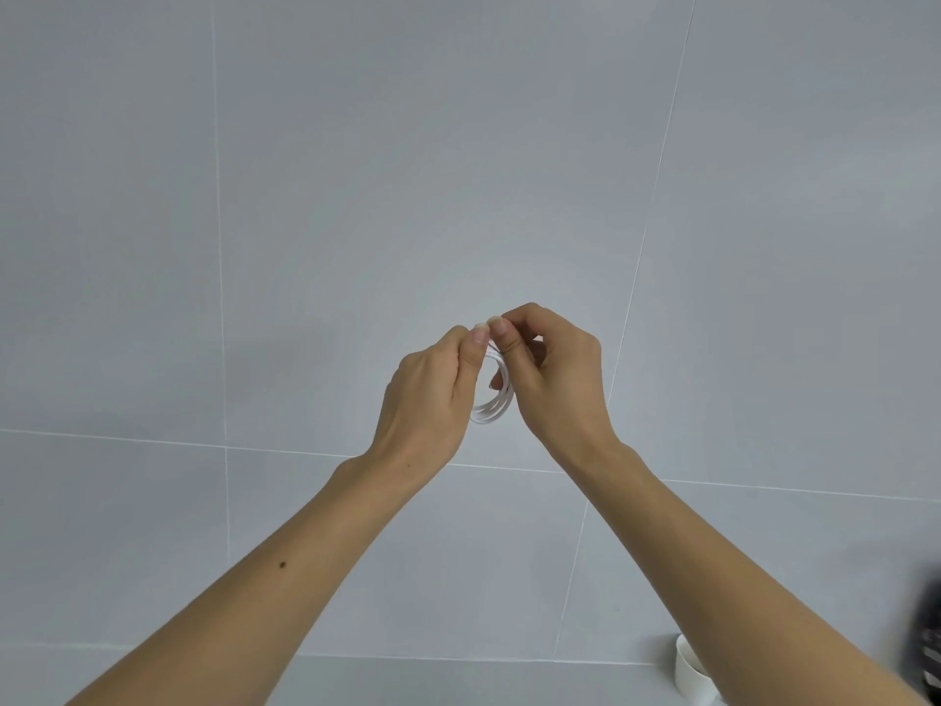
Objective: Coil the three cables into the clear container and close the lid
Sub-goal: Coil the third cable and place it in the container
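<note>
Left hand (433,394) and right hand (560,369) pinch the white cable coil (491,410) at its twelve o'clock (seems light, springy, apt to unwind).

This is an indoor room with a tiled finish, and the view shows no surer kind than that. Nearly all of it is filled by large, plain, pale grey wall tiles (407,196). They are set square and parted by thin white grout lines (220,247), some running upright and some level. Low in the view the tiling meets a flat, pale grey worktop (458,680) along a straight, level seam. A small white round pot with an open top (692,675) stands at the lower right, partly hidden. A dark blurred shape (928,634) at the right edge cannot be made out. The light is even and soft. Whether this is a kitchen, washroom or lab cannot be told.
</note>
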